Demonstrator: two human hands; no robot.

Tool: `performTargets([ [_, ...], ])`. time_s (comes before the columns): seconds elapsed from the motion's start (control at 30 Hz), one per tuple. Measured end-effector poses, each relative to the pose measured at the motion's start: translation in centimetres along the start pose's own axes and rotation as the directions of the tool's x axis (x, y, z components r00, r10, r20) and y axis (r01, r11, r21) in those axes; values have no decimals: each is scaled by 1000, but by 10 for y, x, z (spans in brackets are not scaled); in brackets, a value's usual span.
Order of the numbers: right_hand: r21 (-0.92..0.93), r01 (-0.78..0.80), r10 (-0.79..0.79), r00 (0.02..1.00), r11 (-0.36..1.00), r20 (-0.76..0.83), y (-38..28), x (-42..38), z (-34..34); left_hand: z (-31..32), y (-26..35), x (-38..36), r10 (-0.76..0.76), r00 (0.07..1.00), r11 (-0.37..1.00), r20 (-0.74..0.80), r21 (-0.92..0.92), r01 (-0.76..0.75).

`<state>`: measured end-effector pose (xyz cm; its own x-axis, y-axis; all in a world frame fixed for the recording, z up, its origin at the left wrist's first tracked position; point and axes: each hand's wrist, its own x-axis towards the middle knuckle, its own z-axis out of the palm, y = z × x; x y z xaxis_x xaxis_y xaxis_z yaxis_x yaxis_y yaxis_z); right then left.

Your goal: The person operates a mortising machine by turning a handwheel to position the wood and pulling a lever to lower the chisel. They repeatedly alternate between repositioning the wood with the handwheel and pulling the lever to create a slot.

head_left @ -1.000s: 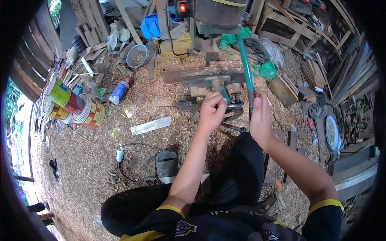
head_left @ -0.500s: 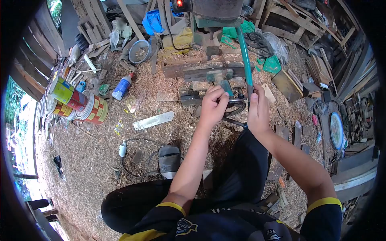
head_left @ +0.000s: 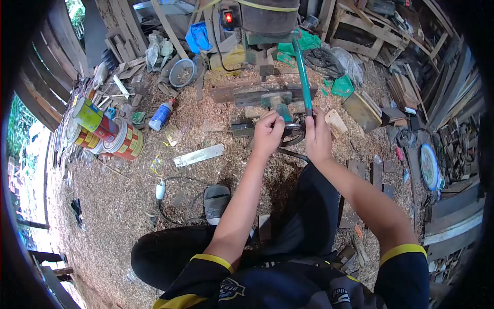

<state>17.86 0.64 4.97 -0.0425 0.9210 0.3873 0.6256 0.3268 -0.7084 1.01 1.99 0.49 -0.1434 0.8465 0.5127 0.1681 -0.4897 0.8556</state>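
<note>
My left hand [head_left: 268,135] is closed at the left rim of a dark metal handwheel [head_left: 295,135], low on the machine in front of me. Its fingers partly hide the wheel. My right hand [head_left: 319,138] wraps the dark lower end of a long green lever [head_left: 301,69], just right of the wheel. The lever slants up to the machine head [head_left: 270,21], where a red switch light [head_left: 228,17] glows. Behind my left hand is a green metal clamp part [head_left: 281,107] against a dark wooden beam [head_left: 247,98].
Wood shavings cover the floor. To the left are stacked paint cans [head_left: 126,139], a blue bottle [head_left: 161,115] and a pale strip [head_left: 199,155]. A cable with a white fitting [head_left: 160,190] lies near a sandal [head_left: 216,202]. Wood scraps [head_left: 363,110] lie at right.
The view has shifted slightly, bringing more of the machine head into sight. Both hands stay at the handwheel and lever; the lever's lower end sits a little further left.
</note>
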Motion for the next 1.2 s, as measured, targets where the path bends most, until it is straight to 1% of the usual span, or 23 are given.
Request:
performTargets([
  [0.23, 97, 4, -2, 1000, 995, -19, 4, -2, -1, -1, 2, -5, -77, 997, 992, 27, -102, 80],
  [0.27, 161, 14, -17, 1000, 987, 19, -3, -3, -6, -1, -4, -5, -147, 988, 983, 54, -107, 152],
  [0.3, 223, 24, -38, 998, 974, 58, -6, -1, -10, -2, -4, -4, -130, 990, 984, 49, -116, 135],
  [0.37, 220, 54, -59, 998, 974, 17, -7, 12, -23, -3, -5, -2, -99, 993, 989, 65, -101, 105],
  [0.43, 309, -23, -50, 973, 951, 224, -32, 34, -64, -3, -5, 6, -101, 992, 988, 75, -112, 109],
  [0.47, 386, -97, -43, 940, 917, 339, -94, 38, -110, -1, -3, 10, -38, 999, 999, -12, 35, 39],
  [0.5, 362, -50, -81, 938, 931, 337, -79, 62, -116, 2, -1, 12, 32, 995, 982, -90, 188, -14],
  [0.53, 367, -88, -68, 918, 926, 391, -136, 64, -155, 4, 25, 12, -68, 988, 988, -136, 128, 86],
  [0.57, 587, -153, -159, 882, 795, 444, -153, 74, -173, 6, 25, 10, -65, 989, 989, -134, 127, 82],
  [0.6, 762, -127, -358, 826, 636, 436, -142, 98, -184, 8, 22, 10, -81, 985, 989, -153, 113, 99],
  [0.63, 762, -124, -359, 827, 635, 433, -147, 114, -186, 8, 21, 9, -98, 980, 988, -173, 98, 116],
  [0.7, 902, 26, -388, 908, 430, 159, -162, 139, -189, 5, 21, 8, -52, 980, 987, -190, 136, 79],
  [0.73, 902, 28, -391, 907, 432, 159, -171, 148, -187, 5, 17, 8, -7, 983, 985, -183, 168, 39],
  [0.77, 881, 106, -375, 923, 462, 86, -181, 155, -183, 6, 10, 8, 36, 984, 980, -177, 200, 0],
  [0.8, 852, 179, -360, 933, 492, 12, -188, 163, -178, 8, 2, 8, 34, 983, 980, -180, 200, 3],
  [0.83, 853, 176, -360, 933, 491, 15, -190, 174, -173, 9, -6, 10, 45, 982, 981, -184, 194, -8],
  [0.93, 793, 279, -238, 956, 542, -173, -181, 199, -151, 8, -7, 11, 41, 983, 979, -178, 204, -4],
  [0.97, 794, 280, -238, 955, 540, -175, -169, 198, -143, 8, -5, 11, 21, 986, 977, -167, 214, 16],
  [1.03, 774, 153, -125, 988, 614, -95, -136, 184, -124, 7, 1, 10, 19, 986, 977, -166, 213, 17],
  [1.1, 689, 152, -70, 987, 708, -146, -80, 154, -84, 7, 4, 11, 18, 985, 978, -169, 206, 18],
  [1.13, 686, 107, 23, 984, 720, -179, -50, 136, -60, 7, 3, 12, 14, 987, 978, -161, 206, 19],
  [1.17, 541, 88, -19, 991, 836, -131, -3, 121, -42, 7, 3, 11, 9, 988, 978, -153, 206, 23],
  [1.2, 487, 37, 32, 991, 873, -131, 43, 107, -14, 7, 5, 10, 8, 988, 978, -156, 205, 25],
])
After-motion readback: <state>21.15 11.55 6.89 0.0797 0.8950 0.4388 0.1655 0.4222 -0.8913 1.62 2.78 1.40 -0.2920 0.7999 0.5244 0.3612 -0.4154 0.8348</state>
